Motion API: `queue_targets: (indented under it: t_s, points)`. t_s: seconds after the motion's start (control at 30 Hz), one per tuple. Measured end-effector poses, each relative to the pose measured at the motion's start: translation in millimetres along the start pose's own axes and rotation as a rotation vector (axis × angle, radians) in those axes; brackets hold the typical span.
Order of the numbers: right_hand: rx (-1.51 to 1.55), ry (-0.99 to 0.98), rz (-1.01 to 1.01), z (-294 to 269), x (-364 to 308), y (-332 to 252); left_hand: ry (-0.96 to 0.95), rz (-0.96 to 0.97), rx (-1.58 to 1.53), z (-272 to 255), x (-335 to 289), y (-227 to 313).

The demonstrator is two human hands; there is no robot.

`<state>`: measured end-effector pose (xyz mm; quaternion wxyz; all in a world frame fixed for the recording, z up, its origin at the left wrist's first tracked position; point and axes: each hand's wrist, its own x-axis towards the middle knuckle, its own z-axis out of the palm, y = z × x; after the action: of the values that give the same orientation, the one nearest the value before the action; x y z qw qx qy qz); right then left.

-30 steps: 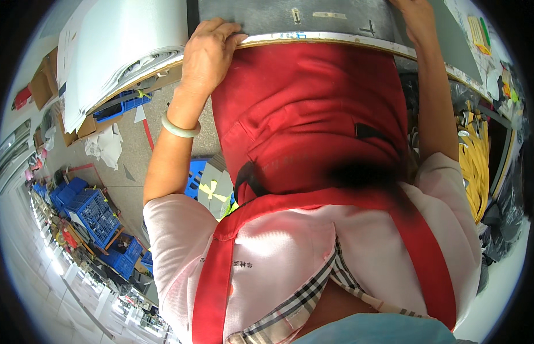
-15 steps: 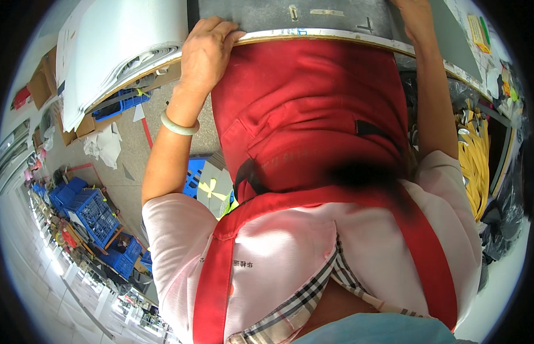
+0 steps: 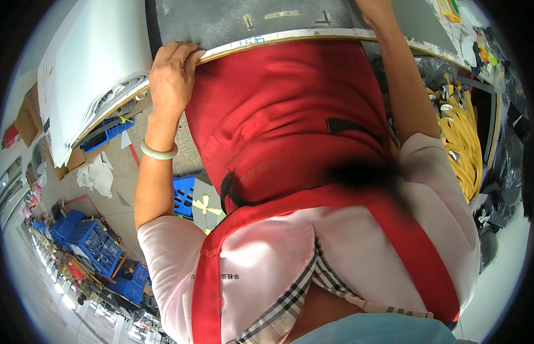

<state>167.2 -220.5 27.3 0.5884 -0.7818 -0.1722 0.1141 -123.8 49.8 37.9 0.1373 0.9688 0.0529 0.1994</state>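
Observation:
My left hand point(image 3: 174, 75) is at the front edge of the work table point(image 3: 281, 38), its bent fingers pressed together over the rim. It rests beside the near left corner of a dark grey sheet point(image 3: 209, 26), which bears several tape pieces and a black mark. A pale bangle point(image 3: 158, 151) circles my left wrist. At the top of the view, my right hand point(image 3: 375, 10) reaches over the right part of the grey sheet. Its fingers are cut off by the picture's edge, so what they touch is hidden.
A thick stack of white sheets point(image 3: 98, 51) overhangs the table at left. Blue crates point(image 3: 95, 243) stand on the floor at lower left. Yellow strips point(image 3: 459, 137) hang below the table at right, near black plastic bags point(image 3: 505, 178). My red apron point(image 3: 290, 103) meets the table edge.
The whole view has shifted, so the table and both hands appear farther left. Against the table, both hands look nearly unmoved.

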Motion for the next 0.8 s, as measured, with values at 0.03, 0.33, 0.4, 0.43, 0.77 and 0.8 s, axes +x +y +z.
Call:
queue_targets:
  t_s: [0.03,0.33,0.4,0.43,0.77,0.8]
  points:
    - [0.015,0.006,-0.004,0.0,0.7,0.5,-0.001,-0.002,0.0,0.5,0.3,-0.1]
    - [0.07,0.024,-0.041,1.4,4.8,11.2,-0.002,-0.014,0.007,1.3,1.0,2.2]
    - [0.102,0.023,-0.047,-0.6,5.4,12.6,0.0,-0.01,0.004,2.5,2.0,2.2]
    - [0.036,0.02,-0.033,1.5,3.7,9.0,0.003,-0.01,0.005,1.8,0.4,1.4]
    - [-0.237,0.092,-0.086,-16.0,16.2,33.3,-0.039,0.012,-0.153,18.2,36.7,27.8]
    - [-0.294,0.133,-0.039,-27.9,24.2,44.3,-0.072,0.002,-0.259,20.7,53.1,43.5]
